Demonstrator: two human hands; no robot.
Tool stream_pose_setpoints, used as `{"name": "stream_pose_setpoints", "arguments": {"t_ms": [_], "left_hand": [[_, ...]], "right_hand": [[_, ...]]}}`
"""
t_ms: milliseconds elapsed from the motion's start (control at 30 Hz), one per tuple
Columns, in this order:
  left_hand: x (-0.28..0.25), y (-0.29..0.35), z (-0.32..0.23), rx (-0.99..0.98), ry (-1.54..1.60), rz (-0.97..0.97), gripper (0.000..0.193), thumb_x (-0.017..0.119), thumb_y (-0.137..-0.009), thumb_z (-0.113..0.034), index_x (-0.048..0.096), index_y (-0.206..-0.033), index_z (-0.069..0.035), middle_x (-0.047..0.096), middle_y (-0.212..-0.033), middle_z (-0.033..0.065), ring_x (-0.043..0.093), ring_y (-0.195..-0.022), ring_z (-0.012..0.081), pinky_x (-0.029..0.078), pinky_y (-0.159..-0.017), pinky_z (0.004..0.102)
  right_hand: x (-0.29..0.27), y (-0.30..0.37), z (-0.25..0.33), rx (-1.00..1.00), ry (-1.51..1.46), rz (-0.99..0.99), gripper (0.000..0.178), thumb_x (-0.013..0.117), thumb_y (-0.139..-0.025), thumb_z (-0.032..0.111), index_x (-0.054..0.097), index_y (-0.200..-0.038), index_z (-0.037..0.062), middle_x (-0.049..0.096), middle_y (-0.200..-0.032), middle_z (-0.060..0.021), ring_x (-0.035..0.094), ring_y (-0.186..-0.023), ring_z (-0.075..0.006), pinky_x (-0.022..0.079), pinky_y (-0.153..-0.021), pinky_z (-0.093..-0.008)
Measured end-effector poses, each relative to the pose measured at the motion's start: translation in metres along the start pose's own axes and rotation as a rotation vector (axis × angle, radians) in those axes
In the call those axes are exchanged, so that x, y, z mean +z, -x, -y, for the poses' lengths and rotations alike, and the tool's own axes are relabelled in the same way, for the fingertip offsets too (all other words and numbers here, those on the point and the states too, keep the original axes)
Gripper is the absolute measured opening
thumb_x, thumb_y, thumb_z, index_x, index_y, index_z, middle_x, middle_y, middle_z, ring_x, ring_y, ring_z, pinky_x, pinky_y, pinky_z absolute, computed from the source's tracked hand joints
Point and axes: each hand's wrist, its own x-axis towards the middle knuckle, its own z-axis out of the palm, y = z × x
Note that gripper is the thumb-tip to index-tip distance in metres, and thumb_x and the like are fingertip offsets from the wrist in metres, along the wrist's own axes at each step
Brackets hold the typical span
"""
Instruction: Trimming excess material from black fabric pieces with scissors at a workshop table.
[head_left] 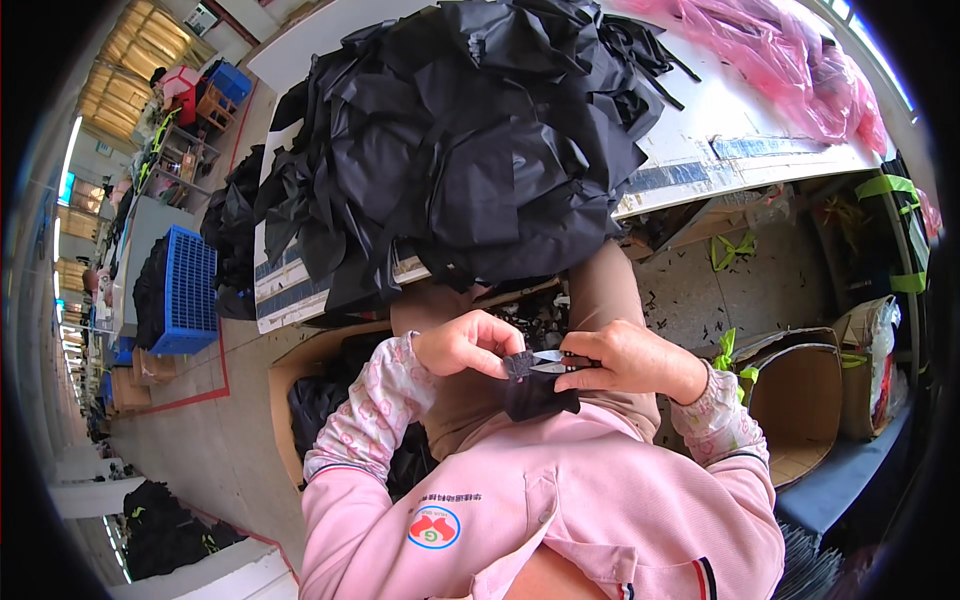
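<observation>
I see an open brown cardboard box [800,400] on the floor at my right, another brown carton [300,375] at my left holding black fabric, pink plastic bags [790,60] on the white surface [700,140], and a blue crate [188,290] far left.

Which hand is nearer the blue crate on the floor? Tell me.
Left. The left hand pinches a small black cloth piece over the lap, on the side of the blue crate. The right hand, holding snips, sits farther away.
</observation>
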Motion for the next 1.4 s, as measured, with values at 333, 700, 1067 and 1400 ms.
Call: {"name": "stream_pose_setpoints", "arguments": {"t_ms": [333,700,1067,1400], "left_hand": [[0.001,-0.009,0.0,-0.094,-0.05,0.166,0.012,0.066,-0.08,-0.007,0.064,-0.089,-0.001,0.062,-0.083,-0.002,0.054,-0.078,0.0059,0.043,-0.074,0.0225],[0.007,-0.01,-0.004,-0.195,-0.052,0.21,0.011,0.065,-0.08,-0.005,0.062,-0.085,0.004,0.058,-0.083,0.0009,0.053,-0.078,0.0082,0.044,-0.074,0.0239],[0.009,-0.014,-0.005,-0.202,-0.087,0.236,0.01,0.064,-0.081,-0.002,0.062,-0.088,0.003,0.058,-0.084,0.0002,0.054,-0.079,0.0071,0.044,-0.074,0.0231],[0.023,-0.012,0.022,0.23,0.097,-0.398,0.013,0.064,-0.083,-0.001,0.064,-0.096,0.0,0.065,-0.091,0.0027,0.06,-0.085,0.0096,0.048,-0.082,0.0231]], "right_hand": [[0.007,-0.01,-0.001,-0.132,0.049,0.076,0.033,0.069,-0.084,0.036,0.06,-0.084,0.0045,0.057,-0.058,-0.0122,0.058,-0.055,-0.0335,0.042,-0.05,-0.0409],[0.01,-0.011,0.0,-0.127,0.016,0.14,0.036,0.064,-0.086,0.04,0.059,-0.08,0.0041,0.056,-0.057,-0.015,0.058,-0.056,-0.0367,0.044,-0.052,-0.0438],[0.011,-0.01,-0.009,-0.128,-0.083,0.178,0.036,0.065,-0.087,0.037,0.058,-0.079,0.0024,0.056,-0.058,-0.0167,0.057,-0.057,-0.0376,0.043,-0.052,-0.0436],[0.019,0.003,0.0,0.115,0.068,-0.219,0.033,0.072,-0.08,0.032,0.057,-0.082,0.0033,0.061,-0.064,-0.0149,0.061,-0.059,-0.0351,0.047,-0.053,-0.0418]]}}
